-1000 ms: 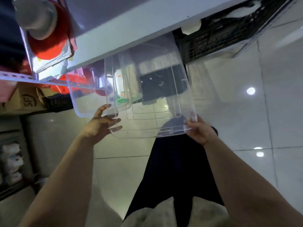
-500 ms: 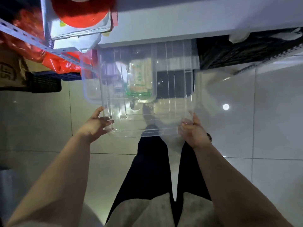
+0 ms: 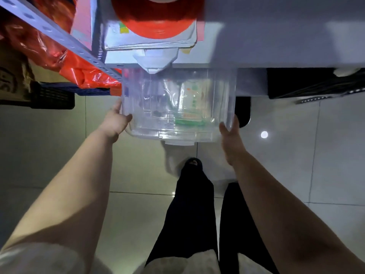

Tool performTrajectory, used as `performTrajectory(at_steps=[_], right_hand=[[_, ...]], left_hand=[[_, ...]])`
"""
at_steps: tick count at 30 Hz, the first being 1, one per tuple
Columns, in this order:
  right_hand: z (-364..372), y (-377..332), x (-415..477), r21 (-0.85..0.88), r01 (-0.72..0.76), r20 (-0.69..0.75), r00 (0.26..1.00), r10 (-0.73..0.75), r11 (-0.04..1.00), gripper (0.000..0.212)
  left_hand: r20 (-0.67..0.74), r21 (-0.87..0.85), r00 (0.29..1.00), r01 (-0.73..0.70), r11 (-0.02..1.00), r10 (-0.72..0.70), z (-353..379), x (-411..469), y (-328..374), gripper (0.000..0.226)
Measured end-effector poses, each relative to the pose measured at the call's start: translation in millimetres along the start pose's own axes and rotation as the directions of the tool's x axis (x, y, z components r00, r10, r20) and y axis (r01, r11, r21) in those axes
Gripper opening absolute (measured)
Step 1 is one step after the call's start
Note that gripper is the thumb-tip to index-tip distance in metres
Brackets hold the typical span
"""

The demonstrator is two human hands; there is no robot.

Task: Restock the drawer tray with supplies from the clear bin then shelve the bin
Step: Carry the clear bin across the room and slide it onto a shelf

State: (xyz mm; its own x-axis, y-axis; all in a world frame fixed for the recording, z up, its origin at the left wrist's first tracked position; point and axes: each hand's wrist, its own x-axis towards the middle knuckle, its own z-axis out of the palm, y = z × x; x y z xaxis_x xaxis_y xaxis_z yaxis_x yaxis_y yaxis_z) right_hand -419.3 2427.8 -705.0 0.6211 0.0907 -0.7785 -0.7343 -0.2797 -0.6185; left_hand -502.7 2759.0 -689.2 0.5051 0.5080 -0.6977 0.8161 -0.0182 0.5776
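The clear bin (image 3: 178, 107) has slid further in beneath the white shelf (image 3: 276, 36) since half a second ago. A packet, perhaps green-edged, shows blurrily inside. The left hand (image 3: 116, 123) presses its near left corner, thumb against the wall; the right hand (image 3: 230, 135) cups the right corner, fingers together. A red roll (image 3: 154, 18) sits above.

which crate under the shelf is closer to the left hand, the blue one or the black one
The blue crate. It sits on the floor just left of the left hand gripping the clear bin; the black crate lies far across, beyond the right hand.
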Motion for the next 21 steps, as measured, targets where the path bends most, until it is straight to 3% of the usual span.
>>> performTrajectory(at_steps=[4,7,9,12,21], right_hand=[[-1.5,6.6,0.2,0.035,-0.048,-0.110,0.993,0.051,0.998,0.051],[-6.1,10.8,1.5,0.219,-0.160,-0.112,0.976,0.188,0.962,0.043],[-10.4,11.8,1.9,0.254,-0.186,-0.095,0.972,0.216,0.949,0.034],[-21.3,7.7,7.2,0.324,-0.200,-0.075,0.969,0.235,0.925,0.020],[-35.3,-11.6,27.6,0.337,-0.208,-0.091,0.964,0.252,0.918,0.015]], left_hand=[[0.050,-0.104,0.979,0.200,0.974,-0.196,9.2,-1.0,-8.2,0.055],[-0.015,-0.280,0.949,0.298,0.913,-0.314,20.9,-9.7,-24.3,0.022],[0.031,-0.399,0.927,0.355,0.845,-0.374,28.2,-16.8,-33.4,0.008],[0.081,-0.503,0.927,0.355,0.788,-0.366,38.1,-21.5,-41.3,0.011],[0.209,-0.597,0.921,0.386,0.703,-0.329,45.6,-8.1,-30.0,0.021]])
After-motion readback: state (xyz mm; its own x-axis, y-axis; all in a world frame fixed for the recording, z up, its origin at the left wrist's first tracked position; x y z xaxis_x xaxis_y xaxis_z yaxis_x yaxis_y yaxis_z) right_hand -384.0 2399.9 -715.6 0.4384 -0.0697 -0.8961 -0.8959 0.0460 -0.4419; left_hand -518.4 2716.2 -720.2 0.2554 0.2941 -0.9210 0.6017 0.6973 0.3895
